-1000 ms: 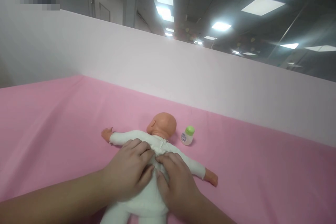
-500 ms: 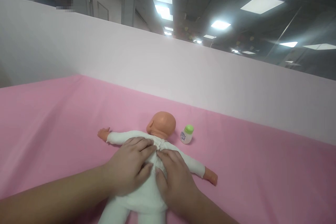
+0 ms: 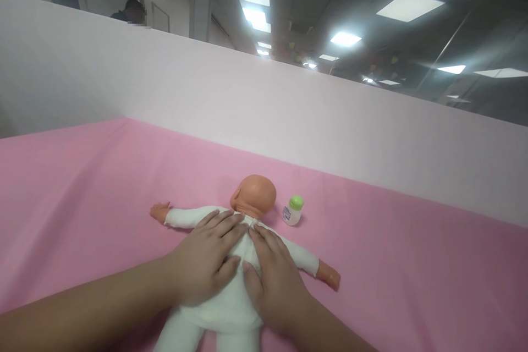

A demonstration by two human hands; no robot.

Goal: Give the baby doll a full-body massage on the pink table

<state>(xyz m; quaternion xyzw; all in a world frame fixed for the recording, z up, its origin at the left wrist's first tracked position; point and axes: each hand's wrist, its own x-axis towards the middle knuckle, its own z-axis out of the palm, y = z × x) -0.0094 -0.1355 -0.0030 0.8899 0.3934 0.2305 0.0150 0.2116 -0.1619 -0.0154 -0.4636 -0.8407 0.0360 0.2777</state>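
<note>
A baby doll (image 3: 231,305) with a white cloth body lies face down, its arms stretched out to both sides. Its bare head (image 3: 256,195) points away from me. My left hand (image 3: 206,258) rests flat on the left side of the doll's upper back, fingers extended. On the right side of the back lies my right hand (image 3: 274,272), its fingers also stretched out and pointing towards the neck. Both thumbs touch the cloth near the middle of the back. The doll's front is hidden beneath it.
A small clear bottle with a green cap (image 3: 292,210) stands right of the doll's head. Pink cloth (image 3: 391,264) covers the surface. Behind it rises a white partition (image 3: 289,115). Beyond that, a person (image 3: 131,11) shows near a doorway.
Both hands stay on the doll's back; the fingers of my right hand have slid slightly up towards the neck and straightened. The person behind the partition has moved right.
</note>
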